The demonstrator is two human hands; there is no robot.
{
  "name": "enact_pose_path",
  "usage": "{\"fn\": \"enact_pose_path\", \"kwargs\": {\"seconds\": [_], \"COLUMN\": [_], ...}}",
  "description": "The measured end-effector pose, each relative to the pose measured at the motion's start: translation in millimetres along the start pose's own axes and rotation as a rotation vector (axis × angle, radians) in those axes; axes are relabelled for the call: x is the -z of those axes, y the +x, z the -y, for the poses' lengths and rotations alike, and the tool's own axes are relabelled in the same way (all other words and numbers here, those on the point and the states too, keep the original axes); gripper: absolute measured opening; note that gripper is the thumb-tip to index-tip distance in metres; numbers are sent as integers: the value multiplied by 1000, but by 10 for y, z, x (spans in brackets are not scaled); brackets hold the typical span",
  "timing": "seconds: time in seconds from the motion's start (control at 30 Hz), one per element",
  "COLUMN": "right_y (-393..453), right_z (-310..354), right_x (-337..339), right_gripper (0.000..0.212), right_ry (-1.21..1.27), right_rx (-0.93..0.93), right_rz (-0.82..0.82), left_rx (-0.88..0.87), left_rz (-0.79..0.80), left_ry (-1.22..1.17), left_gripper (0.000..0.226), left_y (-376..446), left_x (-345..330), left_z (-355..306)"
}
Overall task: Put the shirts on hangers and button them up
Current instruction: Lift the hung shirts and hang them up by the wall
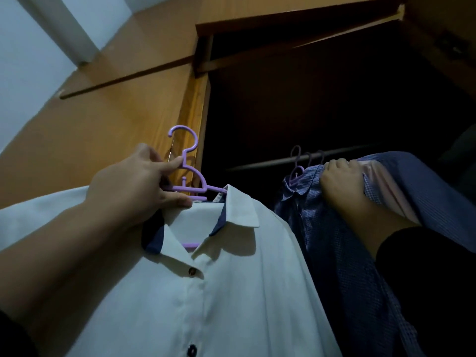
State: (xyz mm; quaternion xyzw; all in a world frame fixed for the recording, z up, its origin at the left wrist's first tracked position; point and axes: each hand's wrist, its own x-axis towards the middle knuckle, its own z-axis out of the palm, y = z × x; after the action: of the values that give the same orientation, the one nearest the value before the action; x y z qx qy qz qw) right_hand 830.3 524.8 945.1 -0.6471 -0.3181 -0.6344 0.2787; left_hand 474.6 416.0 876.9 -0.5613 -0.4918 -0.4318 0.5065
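Note:
A white shirt with navy collar lining hangs on a purple hanger, its front buttoned with dark buttons. My left hand grips that hanger just below the hook and holds it up in front of the open wardrobe. To the right, blue checked shirts hang on purple hangers from the rail. My right hand grips the shoulder fabric of these hung shirts, beside a pale pink garment.
The wooden wardrobe frame stands just behind the raised hanger. The wardrobe's inside is dark. A white wall shows at the upper left.

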Motion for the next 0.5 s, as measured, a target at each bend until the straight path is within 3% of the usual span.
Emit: {"fn": "enact_pose_path", "kwargs": {"seconds": [0.37, 0.5], "right_y": [167, 175], "right_z": [-79, -82], "right_x": [-107, -144], "right_gripper": [30, 29], "right_ry": [-3, -22], "right_rx": [4, 82], "right_rz": [16, 9], "left_rx": [2, 5], "left_rz": [-4, 14], "left_ry": [-33, -39], "left_gripper": [98, 96], "left_y": [31, 36], "left_x": [-29, -28], "left_z": [-17, -33]}}
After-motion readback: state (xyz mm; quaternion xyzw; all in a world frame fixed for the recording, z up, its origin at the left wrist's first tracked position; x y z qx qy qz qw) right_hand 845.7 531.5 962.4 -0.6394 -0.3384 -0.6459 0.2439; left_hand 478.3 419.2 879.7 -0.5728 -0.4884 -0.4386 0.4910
